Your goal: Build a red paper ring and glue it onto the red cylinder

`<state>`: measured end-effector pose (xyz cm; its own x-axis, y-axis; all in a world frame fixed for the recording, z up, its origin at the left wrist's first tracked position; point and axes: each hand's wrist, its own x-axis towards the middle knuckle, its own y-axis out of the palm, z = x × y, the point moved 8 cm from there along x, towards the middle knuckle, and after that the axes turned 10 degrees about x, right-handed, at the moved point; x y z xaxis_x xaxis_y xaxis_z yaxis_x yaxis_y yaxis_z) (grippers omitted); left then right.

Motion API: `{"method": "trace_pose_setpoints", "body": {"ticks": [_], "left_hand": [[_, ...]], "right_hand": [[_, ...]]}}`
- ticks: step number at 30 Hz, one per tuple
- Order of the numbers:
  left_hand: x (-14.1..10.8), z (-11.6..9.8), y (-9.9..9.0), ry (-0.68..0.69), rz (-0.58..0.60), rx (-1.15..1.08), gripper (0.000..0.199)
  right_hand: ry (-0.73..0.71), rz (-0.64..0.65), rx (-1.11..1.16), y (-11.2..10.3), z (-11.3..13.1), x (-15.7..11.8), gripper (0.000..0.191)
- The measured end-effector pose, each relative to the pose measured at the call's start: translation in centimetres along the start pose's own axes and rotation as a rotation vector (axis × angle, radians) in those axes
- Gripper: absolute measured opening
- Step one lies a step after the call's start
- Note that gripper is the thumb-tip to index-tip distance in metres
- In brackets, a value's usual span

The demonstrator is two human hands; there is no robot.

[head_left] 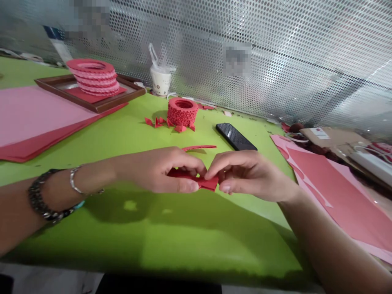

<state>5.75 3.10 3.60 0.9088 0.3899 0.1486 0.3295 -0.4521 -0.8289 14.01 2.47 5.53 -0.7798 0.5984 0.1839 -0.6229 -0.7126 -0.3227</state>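
Red paper (210, 184), likely light and easily creased, best held by its edges, is pinched by the left hand (165, 169) and touched by the right hand (252, 173), grip unclear.

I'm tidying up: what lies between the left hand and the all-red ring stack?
The head view shows a narrow red strip nearer the left hand and small folded red pieces nearer the ring stack.
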Motion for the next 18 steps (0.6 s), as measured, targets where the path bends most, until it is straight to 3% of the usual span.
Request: {"method": "trace_pose_setpoints", "body": {"ticks": [5,18], "left_hand": [[0.1,-0.3,0.8,0.012,0.057,-0.046,0.019],[0.3,-0.8,1.8,0.030,0.119,-0.027,0.025]], "right_hand": [[0.212,0.052,0.370,0.9,-2.3,-0.2,0.017],[0.260,0.124,0.616,1.9,-3.2,-0.2,0.027]]}}
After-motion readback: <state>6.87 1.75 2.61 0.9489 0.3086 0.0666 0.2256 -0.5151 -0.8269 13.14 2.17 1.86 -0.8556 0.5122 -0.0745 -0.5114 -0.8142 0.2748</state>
